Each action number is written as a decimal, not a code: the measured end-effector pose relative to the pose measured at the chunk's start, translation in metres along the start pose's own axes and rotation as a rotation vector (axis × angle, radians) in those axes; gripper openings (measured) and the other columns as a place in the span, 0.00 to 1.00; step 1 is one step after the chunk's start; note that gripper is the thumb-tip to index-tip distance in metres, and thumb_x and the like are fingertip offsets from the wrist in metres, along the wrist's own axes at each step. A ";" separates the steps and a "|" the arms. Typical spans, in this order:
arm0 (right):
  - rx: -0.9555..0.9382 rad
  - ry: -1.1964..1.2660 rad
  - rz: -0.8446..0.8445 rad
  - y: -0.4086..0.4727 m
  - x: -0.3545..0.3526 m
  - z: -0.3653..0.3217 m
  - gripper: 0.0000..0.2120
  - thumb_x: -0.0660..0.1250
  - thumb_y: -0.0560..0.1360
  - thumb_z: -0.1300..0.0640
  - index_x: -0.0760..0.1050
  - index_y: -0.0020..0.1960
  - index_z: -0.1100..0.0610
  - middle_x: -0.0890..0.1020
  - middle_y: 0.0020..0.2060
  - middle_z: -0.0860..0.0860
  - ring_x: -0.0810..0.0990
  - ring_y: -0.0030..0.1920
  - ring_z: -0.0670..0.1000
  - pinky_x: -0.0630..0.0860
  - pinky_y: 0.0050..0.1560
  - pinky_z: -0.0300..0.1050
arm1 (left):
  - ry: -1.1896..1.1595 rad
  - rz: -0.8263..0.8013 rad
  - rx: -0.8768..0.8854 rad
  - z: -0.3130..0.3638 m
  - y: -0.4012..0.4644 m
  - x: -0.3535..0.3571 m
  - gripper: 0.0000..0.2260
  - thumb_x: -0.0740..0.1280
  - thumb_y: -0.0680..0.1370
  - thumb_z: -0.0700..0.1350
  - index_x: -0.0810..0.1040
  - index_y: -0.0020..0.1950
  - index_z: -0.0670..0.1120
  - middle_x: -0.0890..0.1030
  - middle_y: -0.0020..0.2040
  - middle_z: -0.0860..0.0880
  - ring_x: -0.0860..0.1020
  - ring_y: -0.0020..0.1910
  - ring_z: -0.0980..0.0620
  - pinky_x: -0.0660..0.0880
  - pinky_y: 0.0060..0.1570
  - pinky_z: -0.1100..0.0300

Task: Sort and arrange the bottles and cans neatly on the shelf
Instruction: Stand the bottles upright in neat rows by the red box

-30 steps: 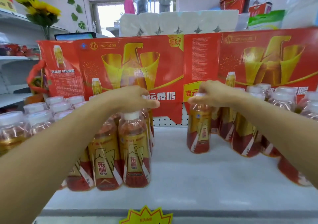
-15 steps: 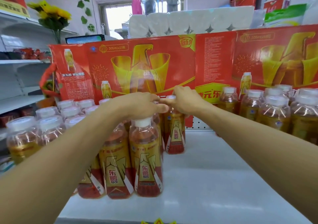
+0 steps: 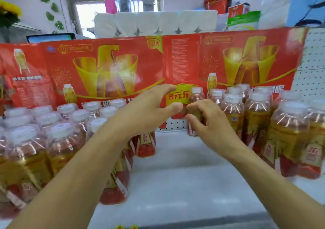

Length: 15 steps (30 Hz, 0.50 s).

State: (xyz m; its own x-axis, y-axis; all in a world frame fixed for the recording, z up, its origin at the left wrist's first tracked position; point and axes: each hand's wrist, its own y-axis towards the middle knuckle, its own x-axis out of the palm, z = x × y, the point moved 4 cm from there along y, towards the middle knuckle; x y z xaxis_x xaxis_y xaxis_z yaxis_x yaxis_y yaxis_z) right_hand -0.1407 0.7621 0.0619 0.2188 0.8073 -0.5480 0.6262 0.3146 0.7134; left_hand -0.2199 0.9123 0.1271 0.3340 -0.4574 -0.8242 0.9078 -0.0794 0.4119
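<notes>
Head view. Motion blur softens the whole frame; label text on the bottles cannot be read. The left bottle group (image 3: 58,140) at 9 o'clock is cut off by the left edge, and the left forearm covers several of its front bottles. The right bottle group (image 3: 260,121) at 3 o'clock runs past the right edge. Both groups stand upright on the white shelf (image 3: 175,176), with a bare gap between them at centre. One bottle (image 3: 146,145) at the right edge of the left group shows only its lower label below the left hand. Another bottle (image 3: 196,98) at the left edge of the right group shows its cap and shoulder; the right hand hides much of its body.

The left hand (image 3: 149,110) is spread, thumb and fingers apart, holding nothing. The right hand (image 3: 209,123) has loosely curled fingers close in front of the half-hidden bottle; whether they touch it cannot be told.

Behind the bottles stands a red display board (image 3: 109,70), at 12 o'clock, with white paper rolls (image 3: 154,23) above it.

Compared with 0.5 s ago: the left hand no longer rests on the caps of its group. The right hand has let go of the bottle it was moving; that bottle now stands against the left group. The right hand has shifted toward 3 o'clock.
</notes>
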 end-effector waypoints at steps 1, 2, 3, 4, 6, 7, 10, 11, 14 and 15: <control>-0.028 -0.049 0.054 0.001 -0.017 0.005 0.09 0.68 0.76 0.56 0.78 0.56 0.55 0.77 0.52 0.51 0.73 0.56 0.51 0.69 0.60 0.46 | -0.037 -0.012 0.021 0.006 0.010 0.014 0.24 0.63 0.80 0.55 0.64 0.75 0.55 0.67 0.74 0.57 0.66 0.71 0.58 0.63 0.63 0.63; -0.038 -0.108 0.094 0.005 -0.034 0.009 0.09 0.68 0.76 0.56 0.78 0.56 0.56 0.77 0.53 0.52 0.72 0.57 0.53 0.67 0.60 0.45 | -0.082 -0.025 0.031 0.010 0.022 0.028 0.23 0.63 0.80 0.53 0.65 0.75 0.54 0.69 0.73 0.57 0.67 0.70 0.58 0.64 0.64 0.63; -0.029 -0.172 0.116 0.010 -0.050 0.013 0.10 0.67 0.76 0.55 0.77 0.56 0.56 0.77 0.55 0.53 0.71 0.59 0.54 0.66 0.60 0.45 | -0.133 -0.036 0.037 0.014 0.033 0.041 0.22 0.64 0.80 0.52 0.66 0.74 0.53 0.70 0.72 0.56 0.68 0.69 0.57 0.66 0.64 0.63; -0.009 -0.239 0.115 0.017 -0.065 0.018 0.12 0.67 0.77 0.54 0.77 0.58 0.56 0.76 0.57 0.53 0.70 0.61 0.55 0.65 0.61 0.46 | -0.181 -0.043 0.038 0.016 0.045 0.054 0.22 0.65 0.80 0.51 0.67 0.74 0.53 0.71 0.71 0.55 0.70 0.68 0.57 0.68 0.63 0.63; 0.046 -0.396 0.025 0.031 -0.091 0.026 0.17 0.65 0.77 0.51 0.74 0.64 0.55 0.74 0.62 0.55 0.67 0.64 0.57 0.66 0.63 0.51 | -0.234 -0.040 0.035 0.024 0.068 0.074 0.22 0.65 0.80 0.48 0.68 0.73 0.50 0.72 0.69 0.53 0.73 0.64 0.56 0.72 0.59 0.64; 0.084 -0.490 -0.073 0.038 -0.102 0.030 0.20 0.64 0.78 0.49 0.72 0.67 0.55 0.73 0.64 0.55 0.67 0.65 0.58 0.67 0.64 0.54 | -0.243 -0.029 0.040 0.029 0.078 0.081 0.21 0.65 0.80 0.47 0.68 0.73 0.49 0.73 0.68 0.51 0.73 0.64 0.54 0.73 0.59 0.61; 0.226 -0.686 -0.394 0.043 -0.132 0.044 0.24 0.60 0.78 0.42 0.68 0.71 0.50 0.71 0.68 0.52 0.69 0.67 0.56 0.70 0.64 0.54 | -0.261 -0.009 0.027 0.046 0.105 0.095 0.21 0.64 0.80 0.51 0.69 0.73 0.49 0.75 0.66 0.48 0.74 0.64 0.50 0.71 0.64 0.52; 0.263 -0.699 -0.443 0.040 -0.143 0.049 0.25 0.60 0.77 0.38 0.69 0.69 0.49 0.72 0.67 0.50 0.72 0.65 0.55 0.71 0.63 0.54 | -0.263 -0.019 0.034 0.054 0.110 0.099 0.21 0.64 0.80 0.53 0.71 0.71 0.50 0.76 0.65 0.48 0.75 0.62 0.49 0.72 0.63 0.51; 0.320 -0.697 -0.467 0.023 -0.169 0.062 0.34 0.56 0.66 0.28 0.74 0.63 0.47 0.78 0.58 0.48 0.77 0.55 0.52 0.75 0.55 0.51 | -0.195 -0.061 0.046 0.073 0.116 0.114 0.25 0.68 0.74 0.62 0.77 0.65 0.49 0.74 0.59 0.49 0.75 0.54 0.50 0.74 0.50 0.55; 0.325 -0.672 -0.471 0.016 -0.173 0.066 0.35 0.57 0.64 0.29 0.75 0.62 0.48 0.80 0.54 0.47 0.78 0.51 0.51 0.76 0.52 0.49 | -0.128 -0.050 0.041 0.077 0.116 0.119 0.27 0.70 0.72 0.64 0.77 0.65 0.50 0.71 0.60 0.50 0.72 0.52 0.52 0.72 0.49 0.56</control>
State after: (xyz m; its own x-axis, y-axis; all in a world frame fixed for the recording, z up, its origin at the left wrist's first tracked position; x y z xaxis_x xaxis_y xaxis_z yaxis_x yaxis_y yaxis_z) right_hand -0.1189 0.5945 0.1390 0.2146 0.1330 -0.9676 0.9216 0.3006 0.2457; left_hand -0.0940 0.7807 0.1068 0.2509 -0.5607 -0.7891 0.9107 -0.1397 0.3888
